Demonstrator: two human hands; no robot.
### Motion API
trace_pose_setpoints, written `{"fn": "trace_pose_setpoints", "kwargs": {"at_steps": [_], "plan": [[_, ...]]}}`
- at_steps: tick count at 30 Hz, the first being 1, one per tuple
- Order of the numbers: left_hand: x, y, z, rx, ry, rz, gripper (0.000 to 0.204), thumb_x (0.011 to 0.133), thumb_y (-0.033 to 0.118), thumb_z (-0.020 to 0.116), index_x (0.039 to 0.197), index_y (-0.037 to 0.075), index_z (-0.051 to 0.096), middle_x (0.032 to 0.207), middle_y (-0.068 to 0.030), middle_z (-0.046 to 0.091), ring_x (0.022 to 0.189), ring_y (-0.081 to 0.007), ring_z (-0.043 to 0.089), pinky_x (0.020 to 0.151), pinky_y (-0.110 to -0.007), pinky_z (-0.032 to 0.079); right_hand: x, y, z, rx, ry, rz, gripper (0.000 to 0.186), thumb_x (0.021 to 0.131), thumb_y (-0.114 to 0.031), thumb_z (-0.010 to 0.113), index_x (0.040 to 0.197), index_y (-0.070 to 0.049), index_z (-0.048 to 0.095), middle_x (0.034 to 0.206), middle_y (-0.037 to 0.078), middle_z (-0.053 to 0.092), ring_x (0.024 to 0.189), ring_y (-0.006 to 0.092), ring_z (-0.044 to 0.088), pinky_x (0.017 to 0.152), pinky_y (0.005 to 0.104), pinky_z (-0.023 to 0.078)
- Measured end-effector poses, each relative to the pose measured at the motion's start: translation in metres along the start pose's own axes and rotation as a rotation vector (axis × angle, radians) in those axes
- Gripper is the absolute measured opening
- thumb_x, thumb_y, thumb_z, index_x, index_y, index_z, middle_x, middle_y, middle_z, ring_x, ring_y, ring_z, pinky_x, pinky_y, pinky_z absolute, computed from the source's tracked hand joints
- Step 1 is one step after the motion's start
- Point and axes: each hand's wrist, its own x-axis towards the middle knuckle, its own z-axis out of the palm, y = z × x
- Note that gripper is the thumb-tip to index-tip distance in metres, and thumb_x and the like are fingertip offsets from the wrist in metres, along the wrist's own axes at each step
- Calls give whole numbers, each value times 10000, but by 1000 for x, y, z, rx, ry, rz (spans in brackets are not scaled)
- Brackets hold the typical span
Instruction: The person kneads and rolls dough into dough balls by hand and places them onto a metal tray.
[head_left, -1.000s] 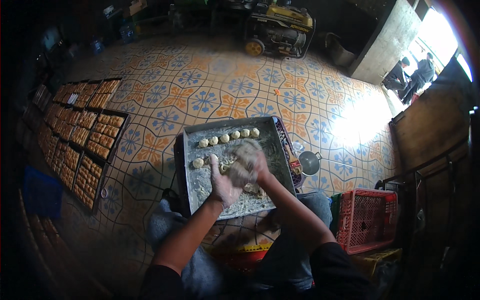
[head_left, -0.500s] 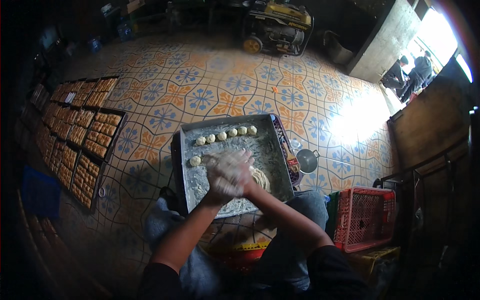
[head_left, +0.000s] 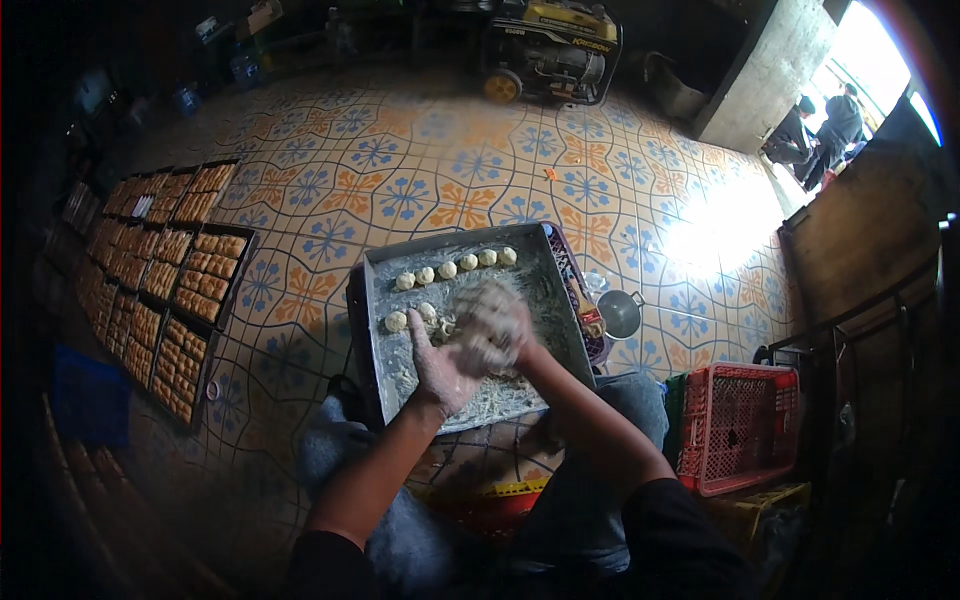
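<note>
My left hand (head_left: pixel 442 375) is over the near middle of a floured metal tray (head_left: pixel 370 330), palm facing up, thumb stretched away and fingers apart. Above and right of it, my right hand (head_left: pixel 497 322) is smeared by motion. A pale, floury mass blurs with its fingers, so I cannot make out its grip. Along the tray's far side lies a row of small round dough balls (head_left: pixel 448 269). Closer in, left of my hands, sit a dough ball (head_left: pixel 396 321) and another dough ball (head_left: pixel 428 311), with a paler bit partly hidden beside my left thumb.
The tray rests on a dark purple crate (head_left: pixel 575 265) between my knees. Right of it are a brush (head_left: pixel 588 318) and a metal pot (head_left: pixel 620 314). A red crate (head_left: pixel 740 430) stands at right. Trays of baked buns (head_left: pixel 200 280) cover the left floor. A generator (head_left: pixel 555 55) stands far off.
My hands, pressed together before, have come apart, the right one moving up and right. A second ball now shows in the nearer row. The dough strands at the tray's right no longer show there.
</note>
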Motion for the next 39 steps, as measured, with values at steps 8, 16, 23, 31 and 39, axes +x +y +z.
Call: {"fn": "trace_pose_setpoints", "kwargs": {"at_steps": [8, 16, 23, 31, 39], "plan": [[21, -2, -40, 52, -410, 232, 995, 896, 876, 289, 1560, 137, 350, 1473, -103, 489, 1328, -252, 516, 1142, -443, 405, 19, -30, 20, -129, 217, 226, 583, 906, -473, 562, 1350, -100, 620, 1334, 168, 639, 1275, 345, 574, 1099, 465, 394], [19, -24, 5, 238, -55, 97, 1087, 848, 928, 250, 1647, 197, 166, 1682, -82, 234, 1537, -268, 230, 1250, -436, 155, 26, 7, 30, 733, 767, 846, 884, 944, -749, 385, 1538, -95, 424, 1400, 203, 547, 1341, 293, 460, 1157, 476, 280], [28, 14, -11, 390, -10, 329, 1047, 878, 898, 220, 1656, 205, 123, 1686, -155, 200, 1540, -290, 240, 1247, -428, 145, 14, 3, 9, 1515, 930, 1078, 825, 953, -762, 289, 1523, -184, 437, 1443, 109, 537, 1440, 265, 379, 1136, 617, 243], [13, 2, 13, -66, -72, 251, 986, 921, 847, 268, 1617, 150, 291, 1654, -67, 309, 1504, -274, 302, 1243, -421, 170, 16, -1, 41, 375, 276, 620, 731, 1045, -620, 278, 1523, -96, 452, 1513, 139, 486, 1458, 298, 355, 1201, 424, 240], [33, -12, -49, 568, -110, 543, 987, 929, 828, 273, 1637, 148, 173, 1681, -144, 197, 1525, -374, 242, 1226, -543, 208, 24, -64, 58, 1, 9, 386, 644, 960, -619, 486, 1499, -267, 508, 1569, 165, 438, 1521, 387, 274, 1183, 643, 154]]}}
